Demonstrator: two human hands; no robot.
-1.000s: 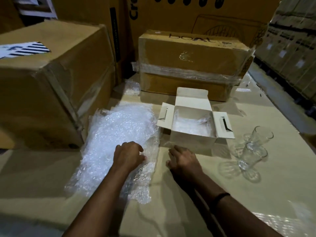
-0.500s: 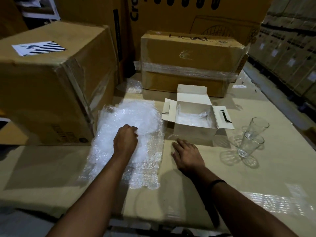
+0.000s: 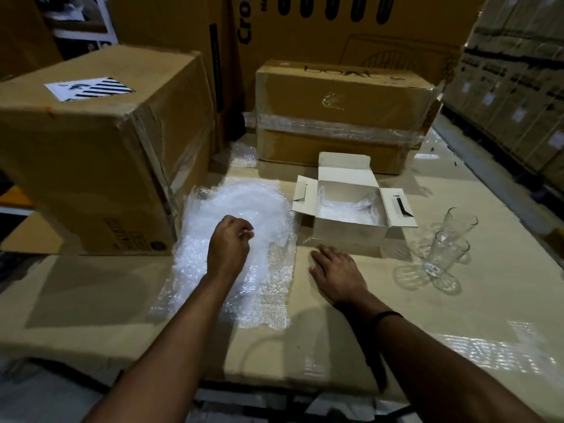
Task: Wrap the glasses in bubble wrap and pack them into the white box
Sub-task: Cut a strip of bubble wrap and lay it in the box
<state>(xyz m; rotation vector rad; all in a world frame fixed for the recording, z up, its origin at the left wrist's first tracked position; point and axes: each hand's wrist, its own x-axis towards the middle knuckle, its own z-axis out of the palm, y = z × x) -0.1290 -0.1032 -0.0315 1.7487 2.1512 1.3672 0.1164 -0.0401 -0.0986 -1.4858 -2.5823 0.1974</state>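
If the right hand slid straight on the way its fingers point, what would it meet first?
The right hand would likely meet the white box, near its front left corner; depth is unclear.

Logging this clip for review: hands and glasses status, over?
Left hand grips bubble wrap, right hand flat on cardboard top. Two glasses bare, right of open white box. Nothing between them.

The bubble wrap [image 3: 244,206] on the left is clear, shiny plastic, bumpy all over. The white box [image 3: 351,236] is smooth matt card. The glasses [image 3: 447,251] on the right are clear and glossy. The counter [image 3: 503,300] is matt brown cardboard, and the far carton [image 3: 351,93] is banded with shiny clear film [image 3: 335,127].
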